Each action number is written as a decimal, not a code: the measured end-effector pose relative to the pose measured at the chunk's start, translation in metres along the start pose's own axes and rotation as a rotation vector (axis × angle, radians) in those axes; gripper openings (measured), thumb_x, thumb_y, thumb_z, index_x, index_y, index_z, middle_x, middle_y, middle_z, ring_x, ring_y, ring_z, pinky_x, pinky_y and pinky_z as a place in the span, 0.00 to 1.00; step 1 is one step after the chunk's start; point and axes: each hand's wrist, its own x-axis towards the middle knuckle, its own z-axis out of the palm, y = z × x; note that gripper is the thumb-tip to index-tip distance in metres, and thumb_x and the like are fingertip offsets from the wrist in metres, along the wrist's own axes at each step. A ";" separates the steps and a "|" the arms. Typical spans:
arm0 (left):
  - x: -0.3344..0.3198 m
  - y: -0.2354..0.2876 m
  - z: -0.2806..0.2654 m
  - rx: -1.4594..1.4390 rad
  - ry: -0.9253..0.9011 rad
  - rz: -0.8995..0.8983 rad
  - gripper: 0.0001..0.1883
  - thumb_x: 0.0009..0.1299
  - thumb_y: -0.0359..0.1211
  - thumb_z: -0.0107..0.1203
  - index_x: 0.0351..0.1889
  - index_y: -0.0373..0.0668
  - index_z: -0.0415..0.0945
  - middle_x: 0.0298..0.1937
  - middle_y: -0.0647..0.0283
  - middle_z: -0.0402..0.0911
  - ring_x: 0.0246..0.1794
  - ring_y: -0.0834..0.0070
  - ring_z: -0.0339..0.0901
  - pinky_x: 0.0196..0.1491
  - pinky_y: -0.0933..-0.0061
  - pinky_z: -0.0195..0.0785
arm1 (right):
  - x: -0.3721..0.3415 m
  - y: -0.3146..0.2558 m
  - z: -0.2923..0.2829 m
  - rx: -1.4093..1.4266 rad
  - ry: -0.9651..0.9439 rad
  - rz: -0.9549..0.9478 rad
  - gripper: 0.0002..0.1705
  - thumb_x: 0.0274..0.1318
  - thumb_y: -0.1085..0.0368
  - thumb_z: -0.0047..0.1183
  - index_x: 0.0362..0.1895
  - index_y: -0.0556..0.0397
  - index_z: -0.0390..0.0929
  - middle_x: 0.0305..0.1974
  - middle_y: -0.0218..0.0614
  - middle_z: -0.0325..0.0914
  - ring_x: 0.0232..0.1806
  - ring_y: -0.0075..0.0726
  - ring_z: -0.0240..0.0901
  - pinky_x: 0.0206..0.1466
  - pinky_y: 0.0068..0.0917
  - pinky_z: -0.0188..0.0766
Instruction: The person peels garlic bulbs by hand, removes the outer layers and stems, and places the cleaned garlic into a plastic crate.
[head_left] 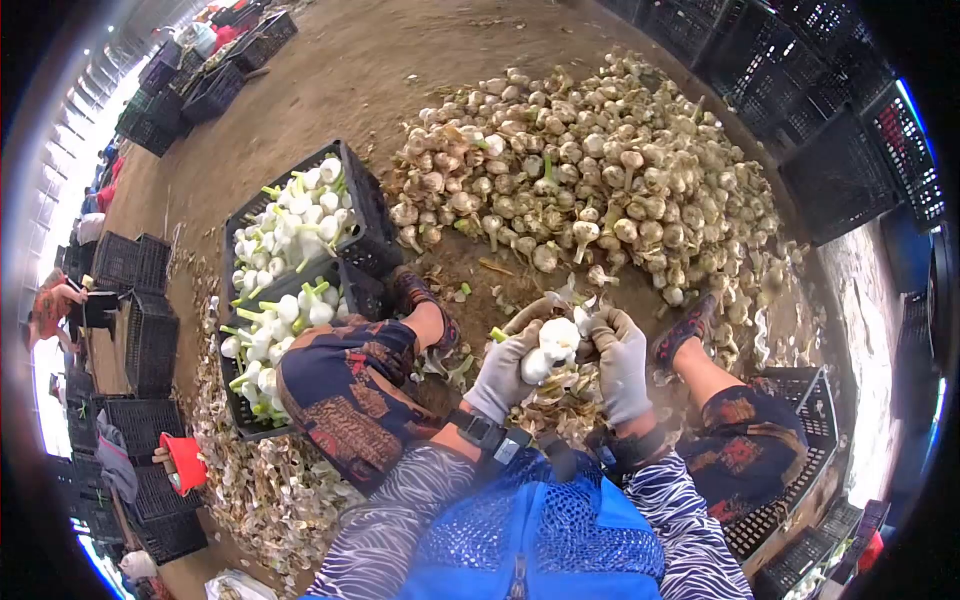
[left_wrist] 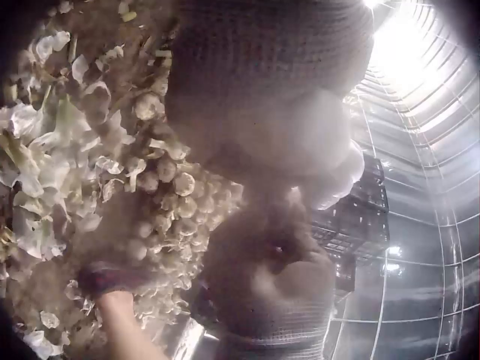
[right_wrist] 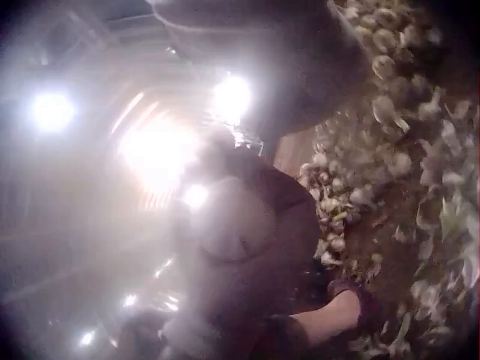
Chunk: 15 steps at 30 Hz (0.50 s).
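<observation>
My gloved left hand (head_left: 505, 372) grips two peeled white garlic bulbs in front of my body. The lumpy garlic bulb (head_left: 559, 338) sits higher; a smoother round bulb (head_left: 536, 367) lies below it against the palm. A green stem end (head_left: 498, 334) sticks out on the far side of that hand. My gloved right hand (head_left: 620, 362) has its fingertips curled at the lumpy bulb's right side, pinching loose papery skin (head_left: 582, 320). In the left wrist view the round bulb (left_wrist: 307, 129) shows under the left glove (left_wrist: 262, 60). Glare blurs the right wrist view.
A large heap of unpeeled garlic (head_left: 600, 170) lies ahead. Black crates (head_left: 372, 222) of cleaned white garlic stand at left, beside my knee. Shed skins (head_left: 290, 480) cover the floor. A red bucket (head_left: 190, 462) and stacked crates are farther left; another crate (head_left: 790, 490) is under my right leg.
</observation>
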 end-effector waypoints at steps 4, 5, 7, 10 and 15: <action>0.004 0.005 0.001 -0.065 -0.114 -0.284 0.23 0.71 0.48 0.51 0.58 0.46 0.69 0.51 0.64 0.78 0.44 0.76 0.78 0.41 0.71 0.77 | 0.001 0.004 0.018 -0.776 0.117 -0.550 0.12 0.40 0.72 0.51 0.35 0.57 0.76 0.32 0.46 0.76 0.34 0.51 0.71 0.41 0.37 0.67; 0.009 -0.019 -0.015 0.071 -0.046 -0.040 0.23 0.71 0.51 0.50 0.56 0.46 0.71 0.51 0.63 0.77 0.44 0.76 0.78 0.41 0.73 0.78 | -0.001 0.000 0.022 -0.886 0.091 -0.590 0.13 0.38 0.73 0.51 0.35 0.56 0.75 0.31 0.46 0.74 0.34 0.52 0.71 0.39 0.39 0.68; 0.003 -0.013 -0.002 0.271 -0.001 0.130 0.23 0.68 0.47 0.56 0.55 0.45 0.71 0.49 0.65 0.77 0.47 0.77 0.76 0.43 0.72 0.77 | 0.009 0.009 0.017 -1.015 0.069 -0.728 0.13 0.35 0.76 0.49 0.33 0.56 0.73 0.30 0.44 0.73 0.34 0.51 0.72 0.38 0.39 0.68; 0.010 0.000 0.008 -0.037 0.248 0.085 0.18 0.68 0.45 0.57 0.50 0.45 0.73 0.43 0.64 0.79 0.38 0.75 0.79 0.38 0.75 0.78 | 0.012 -0.004 0.025 -0.828 0.065 -0.692 0.12 0.40 0.79 0.44 0.33 0.58 0.73 0.30 0.38 0.72 0.32 0.41 0.70 0.36 0.32 0.67; -0.009 0.149 0.053 -0.352 0.333 0.301 0.19 0.71 0.49 0.51 0.44 0.43 0.68 0.36 0.61 0.77 0.33 0.69 0.78 0.34 0.69 0.80 | 0.047 0.023 0.002 -0.469 0.053 -0.269 0.05 0.58 0.76 0.44 0.31 0.58 0.73 0.23 0.27 0.68 0.22 0.21 0.61 0.26 0.20 0.61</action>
